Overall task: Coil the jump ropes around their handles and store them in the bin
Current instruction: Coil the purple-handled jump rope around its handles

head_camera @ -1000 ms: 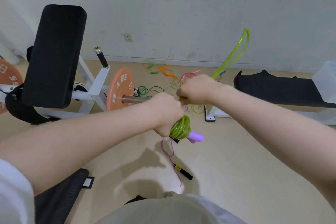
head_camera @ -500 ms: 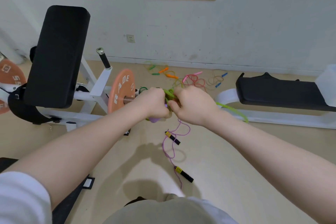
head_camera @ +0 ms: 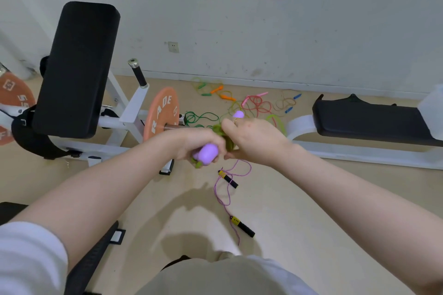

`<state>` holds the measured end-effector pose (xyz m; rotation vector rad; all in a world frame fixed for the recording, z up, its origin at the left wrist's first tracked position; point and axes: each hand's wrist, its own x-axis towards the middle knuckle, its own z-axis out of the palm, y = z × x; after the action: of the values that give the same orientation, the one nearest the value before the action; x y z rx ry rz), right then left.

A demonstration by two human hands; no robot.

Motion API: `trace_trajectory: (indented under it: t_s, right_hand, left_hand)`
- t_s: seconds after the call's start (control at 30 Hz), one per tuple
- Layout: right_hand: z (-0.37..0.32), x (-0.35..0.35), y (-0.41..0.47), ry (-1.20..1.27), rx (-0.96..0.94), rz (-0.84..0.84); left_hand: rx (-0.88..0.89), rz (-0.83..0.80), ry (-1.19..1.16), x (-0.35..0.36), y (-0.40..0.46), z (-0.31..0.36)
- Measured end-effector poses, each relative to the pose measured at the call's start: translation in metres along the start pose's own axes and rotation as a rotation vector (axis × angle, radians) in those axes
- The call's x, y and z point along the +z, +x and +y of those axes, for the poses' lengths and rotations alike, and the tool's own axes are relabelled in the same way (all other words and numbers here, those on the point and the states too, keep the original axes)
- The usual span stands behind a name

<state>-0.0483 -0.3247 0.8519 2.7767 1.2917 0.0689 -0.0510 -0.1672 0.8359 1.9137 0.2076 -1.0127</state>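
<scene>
Since the earlier frame, the purple handle (head_camera: pixel 208 153) is pointing toward you. At frame center, your left hand (head_camera: pixel 196 142) is gripping it; your right hand (head_camera: pixel 255 140) is pinching the green rope coil (head_camera: pixel 227 139).

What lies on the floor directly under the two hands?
A purple-corded jump rope with two black-and-yellow handles, uncoiled. Its upper loop runs up behind the right hand, so that stretch is hidden.
</scene>
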Motion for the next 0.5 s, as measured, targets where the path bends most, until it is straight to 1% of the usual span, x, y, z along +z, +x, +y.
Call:
trace_trajectory:
  t_s: [0.1, 0.17, 0.2, 0.3, 0.4, 0.5]
  right_hand:
    - [0.003, 0.002, 0.001, -0.145, -0.042, 0.156]
    - [0.004, 0.005, 0.001, -0.049, -0.012, 0.279]
    - [0.003, 0.007, 0.001, -0.008, -0.017, 0.314]
    - [0.003, 0.011, -0.001, 0.071, -0.102, 0.478]
    - [0.005, 0.012, -0.002, 0.113, -0.113, 0.52]
    - [0.004, 0.017, 0.001, 0.017, -0.084, 0.562]
  left_hand:
    - [-0.029, -0.136, -0.12, -0.004, -0.003, 0.004]
    - [-0.012, -0.207, -0.13, -0.008, -0.004, 0.002]
    - [-0.002, -0.238, -0.124, -0.009, -0.004, 0.002]
    - [0.029, -0.295, -0.147, -0.01, -0.006, -0.001]
    - [0.047, -0.317, -0.197, -0.008, -0.006, -0.003]
    - [0.047, -0.301, -0.2, -0.009, -0.004, -0.003]
